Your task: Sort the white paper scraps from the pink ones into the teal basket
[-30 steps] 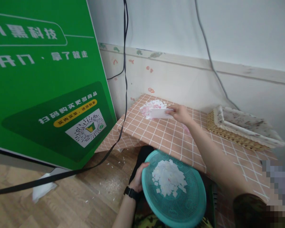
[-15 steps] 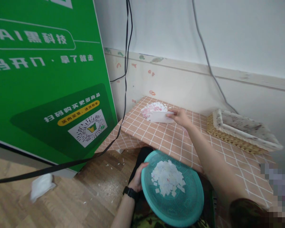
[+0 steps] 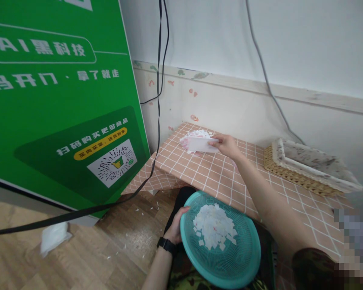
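Note:
My left hand grips the left rim of a round teal plastic colander, tilted over my lap. A heap of small white paper scraps lies inside it. Out over the table, my right hand pinches one end of a flat white card. The card stands on its edge against the near side of a pile of white and pinkish paper bits, hiding part of that pile.
A checked brown cloth covers the table. A lined wicker basket stands at its right. On the left rises a green printed panel, with a black cable hanging before it. A white packet and scraps lie on the floor.
My right hand has moved the card slightly left and away from me, against the paper pile. My left hand and the colander have hardly moved.

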Demonstrator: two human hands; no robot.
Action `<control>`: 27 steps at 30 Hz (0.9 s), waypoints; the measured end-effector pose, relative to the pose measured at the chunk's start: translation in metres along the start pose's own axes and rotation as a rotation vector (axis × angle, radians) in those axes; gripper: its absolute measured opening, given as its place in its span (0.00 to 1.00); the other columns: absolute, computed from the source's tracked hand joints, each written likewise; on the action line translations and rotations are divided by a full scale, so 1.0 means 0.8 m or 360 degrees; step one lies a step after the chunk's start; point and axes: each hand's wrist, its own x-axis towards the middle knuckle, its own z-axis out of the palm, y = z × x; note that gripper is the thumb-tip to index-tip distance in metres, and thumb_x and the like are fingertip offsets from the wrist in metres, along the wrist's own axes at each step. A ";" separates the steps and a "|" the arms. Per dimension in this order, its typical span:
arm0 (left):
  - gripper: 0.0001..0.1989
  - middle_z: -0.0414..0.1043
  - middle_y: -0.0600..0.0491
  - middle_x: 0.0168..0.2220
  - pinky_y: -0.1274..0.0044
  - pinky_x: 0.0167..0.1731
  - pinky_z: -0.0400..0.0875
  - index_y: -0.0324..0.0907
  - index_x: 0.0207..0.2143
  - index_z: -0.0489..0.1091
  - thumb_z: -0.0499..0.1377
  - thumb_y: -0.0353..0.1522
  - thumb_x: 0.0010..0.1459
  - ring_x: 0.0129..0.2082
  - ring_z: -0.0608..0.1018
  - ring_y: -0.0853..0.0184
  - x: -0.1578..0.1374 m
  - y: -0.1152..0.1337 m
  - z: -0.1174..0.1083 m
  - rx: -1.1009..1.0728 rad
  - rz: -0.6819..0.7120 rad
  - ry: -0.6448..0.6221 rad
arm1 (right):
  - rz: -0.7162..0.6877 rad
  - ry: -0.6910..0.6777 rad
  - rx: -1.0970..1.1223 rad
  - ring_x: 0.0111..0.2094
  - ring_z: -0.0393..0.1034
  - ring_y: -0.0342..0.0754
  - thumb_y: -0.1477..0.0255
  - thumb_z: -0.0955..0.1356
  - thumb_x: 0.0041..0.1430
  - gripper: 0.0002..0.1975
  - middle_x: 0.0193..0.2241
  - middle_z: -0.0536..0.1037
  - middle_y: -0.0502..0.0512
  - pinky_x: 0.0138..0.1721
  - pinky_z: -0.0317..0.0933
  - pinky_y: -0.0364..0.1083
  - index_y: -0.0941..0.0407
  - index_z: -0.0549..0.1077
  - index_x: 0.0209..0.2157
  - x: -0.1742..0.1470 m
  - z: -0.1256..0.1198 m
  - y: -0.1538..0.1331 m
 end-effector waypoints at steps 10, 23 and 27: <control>0.16 0.77 0.47 0.24 0.76 0.29 0.68 0.33 0.31 0.73 0.56 0.39 0.52 0.23 0.76 0.67 0.000 0.001 -0.001 -0.0036 0.0008 0.0003 | -0.0043 -0.0009 -0.0018 0.28 0.69 0.48 0.64 0.66 0.51 0.14 0.29 0.78 0.55 0.29 0.59 0.44 0.59 0.77 0.34 0.006 0.011 -0.015; 0.16 0.78 0.47 0.25 0.75 0.30 0.69 0.33 0.32 0.74 0.56 0.39 0.53 0.23 0.76 0.66 0.001 0.000 -0.004 -0.0057 0.0033 -0.0029 | -0.0003 -0.0028 -0.0118 0.28 0.68 0.48 0.66 0.67 0.50 0.13 0.29 0.77 0.55 0.28 0.58 0.45 0.59 0.77 0.34 -0.004 0.009 -0.016; 0.17 0.78 0.47 0.26 0.74 0.30 0.69 0.33 0.33 0.74 0.56 0.39 0.53 0.24 0.77 0.65 0.002 0.000 -0.004 -0.0047 0.0018 -0.0027 | 0.0015 -0.0105 -0.0015 0.29 0.69 0.48 0.65 0.67 0.50 0.13 0.29 0.78 0.55 0.29 0.59 0.45 0.58 0.77 0.35 -0.005 0.013 -0.020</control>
